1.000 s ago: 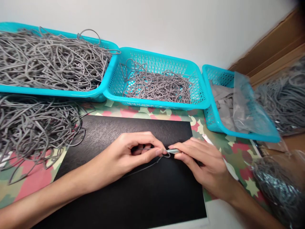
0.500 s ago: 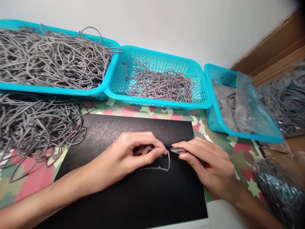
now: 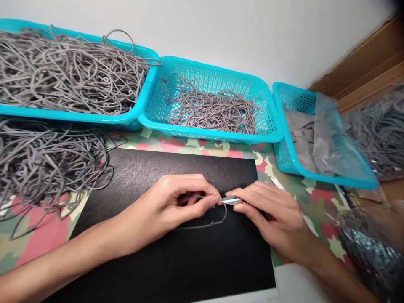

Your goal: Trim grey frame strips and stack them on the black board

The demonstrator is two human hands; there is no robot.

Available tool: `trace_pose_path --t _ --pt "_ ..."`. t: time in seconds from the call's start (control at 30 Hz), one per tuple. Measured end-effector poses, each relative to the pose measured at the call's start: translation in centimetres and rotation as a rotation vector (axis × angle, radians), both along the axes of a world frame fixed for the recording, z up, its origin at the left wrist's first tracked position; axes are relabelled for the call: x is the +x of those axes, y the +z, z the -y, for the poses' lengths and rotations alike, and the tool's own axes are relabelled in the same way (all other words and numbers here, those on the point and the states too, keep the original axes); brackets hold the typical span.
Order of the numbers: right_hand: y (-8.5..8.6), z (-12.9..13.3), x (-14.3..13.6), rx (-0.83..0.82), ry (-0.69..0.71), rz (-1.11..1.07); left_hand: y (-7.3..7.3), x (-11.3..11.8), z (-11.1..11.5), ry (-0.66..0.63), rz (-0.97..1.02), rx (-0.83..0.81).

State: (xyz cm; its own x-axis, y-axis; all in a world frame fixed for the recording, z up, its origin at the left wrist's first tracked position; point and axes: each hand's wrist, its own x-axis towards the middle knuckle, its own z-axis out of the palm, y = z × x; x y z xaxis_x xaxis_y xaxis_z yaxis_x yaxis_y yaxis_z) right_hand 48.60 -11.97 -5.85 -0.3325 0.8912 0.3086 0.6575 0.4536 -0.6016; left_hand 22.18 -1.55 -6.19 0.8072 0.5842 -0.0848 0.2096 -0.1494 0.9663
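Over the black mat (image 3: 176, 269), my left hand (image 3: 186, 200) pinches a thin grey rubber ring (image 3: 202, 227) between thumb and forefinger. Part of the ring hangs in a curve below the fingers and part is hidden behind the hand. My right hand (image 3: 271, 210) is closed on a small pointed metal blade (image 3: 232, 201), its handle covered by the palm. The blade's tip points left and meets the ring right at my left fingertips; whether it cuts into the rubber I cannot tell.
Heaped grey rings fill the left blue basket (image 3: 94, 118); fewer lie in the middle basket (image 3: 208, 134). A loose pile of rings (image 3: 47, 164) is at left. The right basket (image 3: 328, 179) has flat grey pieces and a plastic bag (image 3: 328, 134). Bagged rings (image 3: 372, 248) sit at right.
My right hand has brought the blade leftward, closing the gap to my left fingertips. The hanging part of the ring has turned from an angular bend to a rounder curve.
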Motion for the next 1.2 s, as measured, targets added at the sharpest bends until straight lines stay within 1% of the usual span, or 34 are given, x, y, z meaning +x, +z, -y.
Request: trace_pose_path --t 0.2,0.63,0.93,1.2 --pt "0.01 0.05 0.12 0.035 0.028 0.023 0.04 0.21 -0.2 0.003 0.008 -0.079" --pt "0.01 0.25 0.39 0.093 0.046 0.066 -0.12 0.1 -0.23 0.012 0.006 -0.12" --pt "0.02 0.14 0.28 0.088 0.063 0.054 0.25 0.13 -0.14 -0.005 0.0 -0.159" --pt "-0.05 0.29 0.38 0.092 0.047 0.062 -0.39 0.05 -0.24 -0.003 0.048 -0.187"
